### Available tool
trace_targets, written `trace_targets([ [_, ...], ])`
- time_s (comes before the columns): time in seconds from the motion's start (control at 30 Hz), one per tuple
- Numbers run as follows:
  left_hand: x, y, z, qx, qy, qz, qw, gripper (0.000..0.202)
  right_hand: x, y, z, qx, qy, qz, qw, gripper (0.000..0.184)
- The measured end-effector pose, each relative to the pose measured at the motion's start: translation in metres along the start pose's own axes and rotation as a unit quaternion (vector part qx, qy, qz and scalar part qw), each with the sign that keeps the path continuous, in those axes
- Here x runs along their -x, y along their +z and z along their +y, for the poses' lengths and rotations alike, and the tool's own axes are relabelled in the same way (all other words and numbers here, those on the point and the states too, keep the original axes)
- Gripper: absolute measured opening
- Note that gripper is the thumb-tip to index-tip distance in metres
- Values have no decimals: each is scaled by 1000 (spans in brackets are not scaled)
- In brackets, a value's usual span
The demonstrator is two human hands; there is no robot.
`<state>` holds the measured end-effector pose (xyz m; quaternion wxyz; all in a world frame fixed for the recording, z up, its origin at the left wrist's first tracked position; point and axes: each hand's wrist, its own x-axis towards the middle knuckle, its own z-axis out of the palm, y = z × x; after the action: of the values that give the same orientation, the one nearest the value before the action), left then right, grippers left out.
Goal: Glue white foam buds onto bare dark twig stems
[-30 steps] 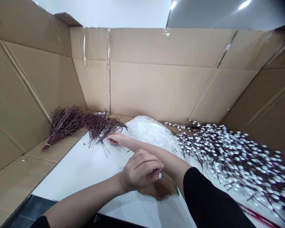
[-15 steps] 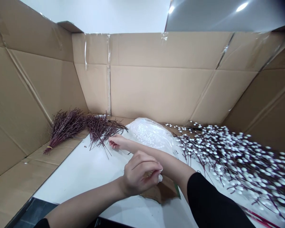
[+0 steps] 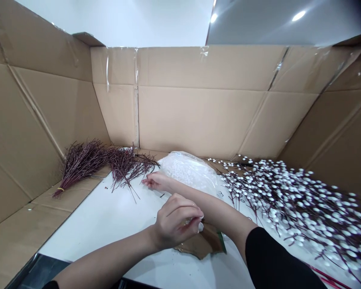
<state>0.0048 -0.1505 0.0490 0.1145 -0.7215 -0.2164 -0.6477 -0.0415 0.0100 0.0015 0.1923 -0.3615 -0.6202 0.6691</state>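
My left hand (image 3: 177, 218) hovers over the white table top (image 3: 108, 216), curled shut around small white pieces; one white bit shows at its fingertips. My right arm, in a black sleeve, crosses behind it. My right hand (image 3: 157, 181) lies at the edge of a loose pile of dark red twigs (image 3: 126, 165), fingers pinched together on a twig end. A clear bag of white beads (image 3: 189, 170) sits just right of that hand.
A tied bundle of dark red twigs (image 3: 78, 162) lies at the left on cardboard. A big heap of branches with white buds (image 3: 297, 200) fills the right side. Tall cardboard walls (image 3: 198, 116) enclose the table. A brown scrap (image 3: 203, 243) lies under my left hand.
My right hand has drawn back a little to the right from the twig pile. My left hand has stayed in place, still closed.
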Motion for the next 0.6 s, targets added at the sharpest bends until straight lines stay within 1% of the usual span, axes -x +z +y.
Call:
trace_targets([
  [0.1, 2, 1, -1, 2, -6, -5, 1000, 26, -6, 0, -1, 19, 66, -14, 998, 30],
  [0.2, 3, 2, -1, 2, -8, -7, 1000, 24, -11, 0, -2, 43, 90, 6, 995, 30],
  [0.3, 3, 1, 0, 1, -7, -10, 1000, 23, -13, -1, -2, 72, 90, 27, 993, 30],
  [0.43, 3, 1, 0, -2, -8, -14, 1000, 23, -9, -5, -6, 101, 79, 34, 991, 30],
  [0.6, 2, 1, 0, -6, -7, -2, 1000, 22, 3, -13, -28, 111, 65, 35, 991, 31],
])
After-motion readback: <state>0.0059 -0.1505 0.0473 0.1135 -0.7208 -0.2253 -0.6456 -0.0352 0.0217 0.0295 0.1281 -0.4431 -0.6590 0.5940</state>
